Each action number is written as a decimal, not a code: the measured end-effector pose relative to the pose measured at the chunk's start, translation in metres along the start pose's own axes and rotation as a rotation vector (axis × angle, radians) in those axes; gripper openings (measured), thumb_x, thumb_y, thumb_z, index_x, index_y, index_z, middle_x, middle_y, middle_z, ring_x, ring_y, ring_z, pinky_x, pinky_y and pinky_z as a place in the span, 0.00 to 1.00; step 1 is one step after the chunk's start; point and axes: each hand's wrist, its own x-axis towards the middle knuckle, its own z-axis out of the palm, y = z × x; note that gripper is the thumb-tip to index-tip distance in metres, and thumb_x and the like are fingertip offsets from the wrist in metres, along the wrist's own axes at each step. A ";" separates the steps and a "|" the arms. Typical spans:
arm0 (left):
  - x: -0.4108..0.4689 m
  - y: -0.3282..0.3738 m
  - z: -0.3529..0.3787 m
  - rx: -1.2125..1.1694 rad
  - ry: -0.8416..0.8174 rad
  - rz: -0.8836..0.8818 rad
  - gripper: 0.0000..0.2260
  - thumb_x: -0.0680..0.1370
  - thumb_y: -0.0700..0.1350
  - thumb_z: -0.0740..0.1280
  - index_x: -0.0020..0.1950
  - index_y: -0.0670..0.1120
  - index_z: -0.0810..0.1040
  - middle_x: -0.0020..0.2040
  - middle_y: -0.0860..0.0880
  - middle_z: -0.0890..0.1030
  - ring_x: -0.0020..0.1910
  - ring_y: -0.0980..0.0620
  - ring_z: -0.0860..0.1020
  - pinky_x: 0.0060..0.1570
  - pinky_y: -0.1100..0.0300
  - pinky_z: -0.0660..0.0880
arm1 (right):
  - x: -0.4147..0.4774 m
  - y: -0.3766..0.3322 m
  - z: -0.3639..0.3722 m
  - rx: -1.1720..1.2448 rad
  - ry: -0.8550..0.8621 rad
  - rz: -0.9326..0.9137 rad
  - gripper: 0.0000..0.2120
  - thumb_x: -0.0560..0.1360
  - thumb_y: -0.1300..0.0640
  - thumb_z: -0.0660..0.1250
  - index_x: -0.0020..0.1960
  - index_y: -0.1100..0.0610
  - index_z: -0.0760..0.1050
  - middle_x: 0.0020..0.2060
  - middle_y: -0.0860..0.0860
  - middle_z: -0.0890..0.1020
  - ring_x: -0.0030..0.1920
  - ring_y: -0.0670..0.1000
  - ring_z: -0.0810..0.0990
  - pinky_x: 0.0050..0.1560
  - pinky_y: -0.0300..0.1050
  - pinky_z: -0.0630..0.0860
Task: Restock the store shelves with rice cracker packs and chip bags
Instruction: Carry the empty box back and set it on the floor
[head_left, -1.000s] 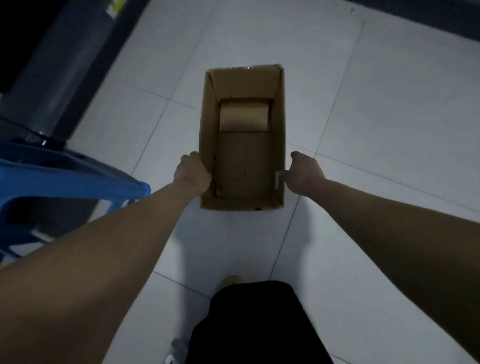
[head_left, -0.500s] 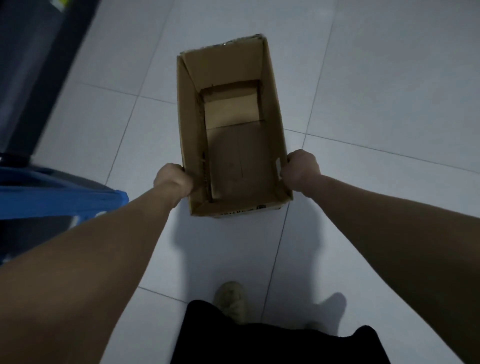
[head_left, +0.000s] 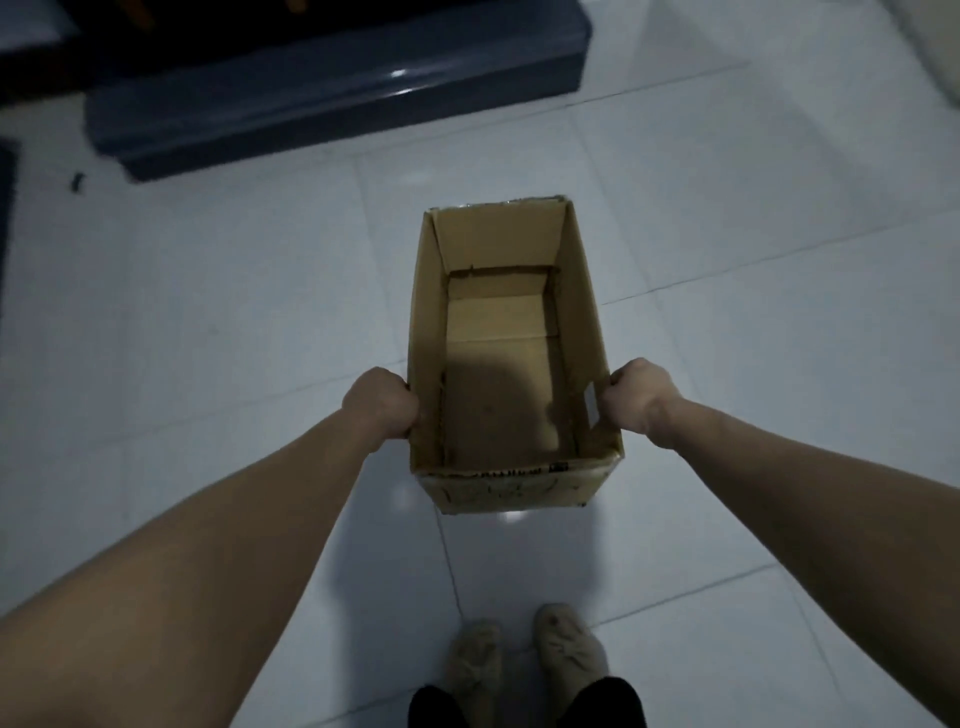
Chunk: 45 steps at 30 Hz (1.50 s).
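Indoors, white floor tiles (head_left: 208, 312) run to a dark blue shelf base (head_left: 332, 98). A person holds an open-topped cardboard box (head_left: 498, 234) out over the tiles, bare bottom flaps showing, left hand (head_left: 382, 402) and right hand (head_left: 636, 397) each gripping a side wall near its close end, above beige shoes (head_left: 566, 644).

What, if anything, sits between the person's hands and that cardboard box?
Nothing visible. The left hand grips the cardboard box on its left wall, the right hand on its right wall. Inside it looks empty.
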 end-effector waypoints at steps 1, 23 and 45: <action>-0.009 0.024 0.009 0.033 -0.031 0.036 0.09 0.71 0.33 0.68 0.49 0.32 0.81 0.48 0.36 0.83 0.47 0.39 0.83 0.51 0.45 0.80 | -0.008 0.019 -0.021 0.032 0.026 0.035 0.12 0.76 0.61 0.60 0.49 0.67 0.78 0.40 0.58 0.78 0.39 0.57 0.76 0.28 0.41 0.69; -0.234 0.251 0.460 0.705 -0.560 0.577 0.08 0.72 0.33 0.68 0.50 0.32 0.81 0.47 0.36 0.83 0.46 0.40 0.84 0.48 0.46 0.81 | -0.229 0.531 -0.072 0.792 0.374 0.836 0.08 0.75 0.66 0.62 0.49 0.68 0.78 0.48 0.63 0.81 0.47 0.60 0.81 0.46 0.51 0.80; -0.218 0.181 0.731 0.728 -0.548 0.750 0.17 0.78 0.38 0.64 0.68 0.40 0.72 0.60 0.42 0.78 0.58 0.42 0.77 0.56 0.56 0.74 | -0.164 0.731 0.069 0.722 0.633 1.055 0.13 0.77 0.65 0.60 0.59 0.65 0.76 0.54 0.62 0.80 0.55 0.62 0.78 0.44 0.42 0.69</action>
